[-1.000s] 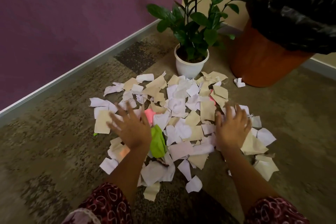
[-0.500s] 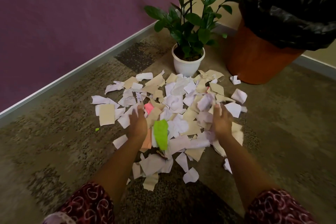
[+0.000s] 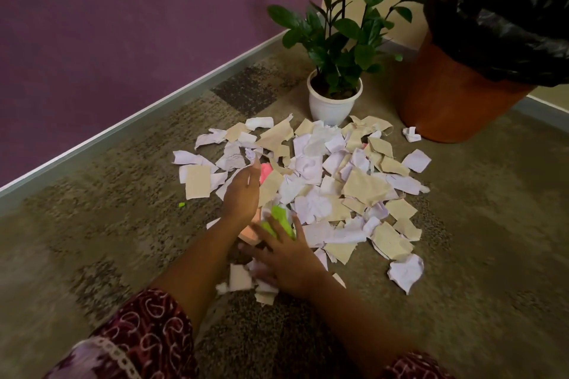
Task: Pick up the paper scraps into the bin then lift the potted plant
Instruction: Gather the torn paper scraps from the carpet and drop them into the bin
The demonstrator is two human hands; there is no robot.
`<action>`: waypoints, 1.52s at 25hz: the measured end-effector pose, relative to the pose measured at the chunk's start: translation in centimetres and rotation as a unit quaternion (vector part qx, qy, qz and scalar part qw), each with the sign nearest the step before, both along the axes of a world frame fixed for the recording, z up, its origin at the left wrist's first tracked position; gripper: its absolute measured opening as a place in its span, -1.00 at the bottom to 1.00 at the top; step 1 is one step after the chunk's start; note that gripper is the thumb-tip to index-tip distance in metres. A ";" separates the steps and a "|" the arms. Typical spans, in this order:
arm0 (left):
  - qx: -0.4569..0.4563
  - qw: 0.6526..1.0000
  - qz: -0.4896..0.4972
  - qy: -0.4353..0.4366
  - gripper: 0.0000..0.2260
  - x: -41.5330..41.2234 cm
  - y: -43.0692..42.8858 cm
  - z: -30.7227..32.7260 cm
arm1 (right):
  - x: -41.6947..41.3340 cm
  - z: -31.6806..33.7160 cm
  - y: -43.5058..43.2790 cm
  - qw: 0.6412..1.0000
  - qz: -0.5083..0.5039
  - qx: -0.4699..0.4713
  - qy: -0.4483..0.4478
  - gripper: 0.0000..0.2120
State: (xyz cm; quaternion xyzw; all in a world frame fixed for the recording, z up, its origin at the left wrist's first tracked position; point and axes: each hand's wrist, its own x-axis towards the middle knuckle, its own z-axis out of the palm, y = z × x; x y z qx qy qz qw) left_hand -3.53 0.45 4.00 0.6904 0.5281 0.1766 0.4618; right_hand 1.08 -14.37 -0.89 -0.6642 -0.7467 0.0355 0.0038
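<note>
A heap of torn paper scraps [image 3: 332,184], white, beige, pink and green, lies on the carpet. My left hand [image 3: 241,194] stands on edge against the heap's left side, fingers straight, touching the scraps. Flat on the near scraps lies my right hand [image 3: 286,264], fingers spread, beside a green scrap [image 3: 278,220]. Behind the heap a potted plant [image 3: 335,101] with dark green leaves grows in a white pot. To its right is the orange bin [image 3: 446,104], lined with a black bag [image 3: 498,9].
A crumpled white scrap [image 3: 411,134] lies apart by the bin's base. A small green bit [image 3: 182,204] sits left of the heap. The purple wall [image 3: 123,24] and its skirting run along the left; a beige wall is behind the plant and bin.
Both hands swept the scraps inward from the heap's sides. My right hand has then crossed to the near left part of the heap and lies flat there; the left hand stayed at the left edge.
</note>
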 end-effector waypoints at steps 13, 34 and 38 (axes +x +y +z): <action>0.106 0.978 -0.139 0.111 -0.83 -3.4 0.1 -1.1 | 5.5 3.3 0.3 0.933 -0.328 0.138 0.050 -0.68; -0.005 0.947 0.160 0.277 -0.50 -4.6 0.5 -1.9 | 4.7 2.2 0.2 0.904 -0.357 0.209 0.110 -0.87; -0.003 0.963 0.098 0.251 -0.63 -5.4 1.3 -2.7 | 1.8 1.7 0.9 0.949 -0.245 0.073 0.186 -0.72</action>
